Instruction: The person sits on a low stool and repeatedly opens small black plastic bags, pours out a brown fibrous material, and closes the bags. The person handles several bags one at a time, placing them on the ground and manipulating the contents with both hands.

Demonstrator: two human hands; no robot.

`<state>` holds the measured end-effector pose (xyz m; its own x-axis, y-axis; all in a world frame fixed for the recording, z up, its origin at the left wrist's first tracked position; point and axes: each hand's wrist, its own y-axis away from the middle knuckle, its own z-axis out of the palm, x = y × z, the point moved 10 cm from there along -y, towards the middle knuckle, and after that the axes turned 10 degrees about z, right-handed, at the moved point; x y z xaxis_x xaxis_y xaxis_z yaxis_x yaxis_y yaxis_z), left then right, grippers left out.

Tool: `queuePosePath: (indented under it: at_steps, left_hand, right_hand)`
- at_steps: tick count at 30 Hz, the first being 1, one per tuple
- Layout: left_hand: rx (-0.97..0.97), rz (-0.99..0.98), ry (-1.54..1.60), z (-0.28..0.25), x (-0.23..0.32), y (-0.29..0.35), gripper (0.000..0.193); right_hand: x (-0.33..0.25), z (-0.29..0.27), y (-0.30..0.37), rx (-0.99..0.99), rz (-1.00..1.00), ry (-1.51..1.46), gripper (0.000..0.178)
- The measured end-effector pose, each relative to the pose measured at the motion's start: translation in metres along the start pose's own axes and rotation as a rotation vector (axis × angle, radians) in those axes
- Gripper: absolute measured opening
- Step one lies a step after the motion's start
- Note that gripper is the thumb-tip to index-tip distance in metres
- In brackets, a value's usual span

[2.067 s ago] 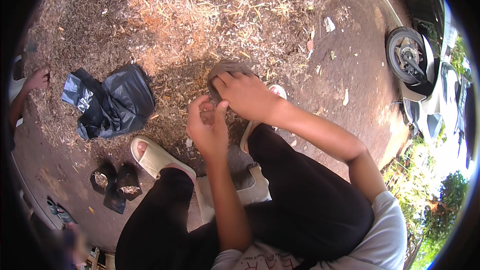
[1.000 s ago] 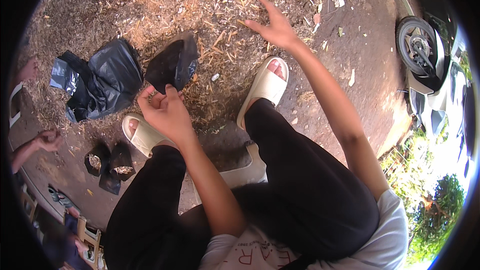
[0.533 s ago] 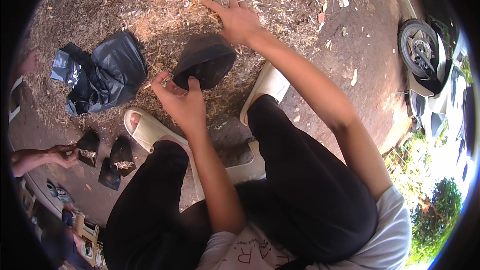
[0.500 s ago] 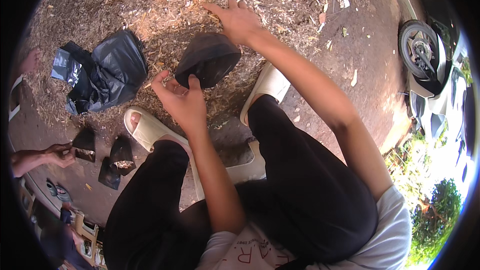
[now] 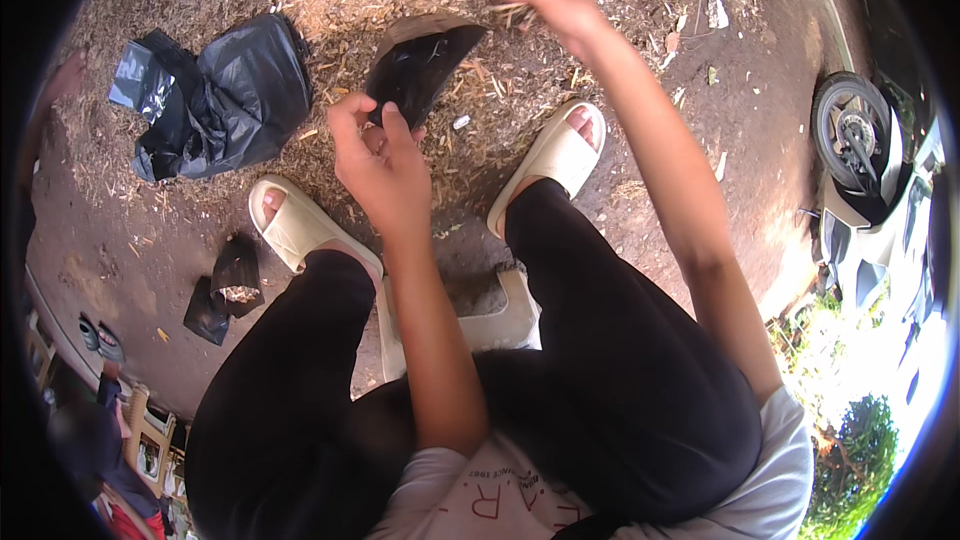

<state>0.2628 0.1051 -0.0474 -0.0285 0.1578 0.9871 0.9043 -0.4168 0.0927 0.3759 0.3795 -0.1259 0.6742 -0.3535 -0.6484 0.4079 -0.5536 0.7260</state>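
Note:
My left hand is closed on the near edge of a small black plastic bag, thumb on one side and fingers partly hidden behind it. The bag is tilted, with its dark inside showing and a dusty brown far side. Up and to the right, my right hand is closed round a clump of pale wood shavings, some sticking out past the fingers. It is raised just beyond the bag, apart from it. Loose shavings cover the ground below both hands.
A large crumpled black plastic bag lies to the left. Two small black bags stand by my left foot, one showing shavings inside. Another person's arm is at the far left. A motorbike is parked at right.
My right hand has lifted from the ground, now holding shavings. The small bag in my left hand has tipped more upright. The other person's hand and one small bag have left the lower left.

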Motion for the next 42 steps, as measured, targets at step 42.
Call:
queuePosePath:
  at_steps: [42]
  left_hand:
    - [-0.255,0.132,-0.202,0.045,0.022,0.011,0.06]
  right_hand:
    - [0.01,0.094,0.117,-0.312,0.304,-0.38,0.042]
